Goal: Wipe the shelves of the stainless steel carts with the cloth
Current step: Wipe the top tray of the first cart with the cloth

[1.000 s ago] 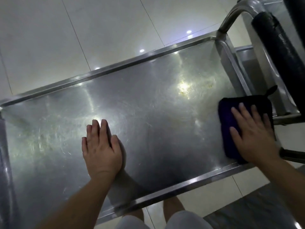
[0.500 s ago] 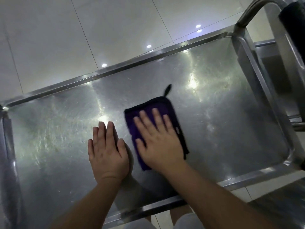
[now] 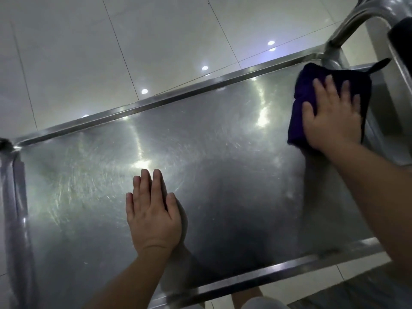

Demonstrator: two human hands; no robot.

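the right hand (image 3: 332, 118) has slid the purple cloth (image 3: 312, 90) to the shelf's (image 3: 223, 152) far right corner, fingers flat on it; left hand (image 3: 152, 215) rests flat, fingers straight.

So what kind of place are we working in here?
Probably a commercial kitchen or a similar service space, though little of the room shows. The clues: a scratched stainless steel cart shelf with a tubular handle, and large glossy floor tiles reflecting ceiling spotlights.
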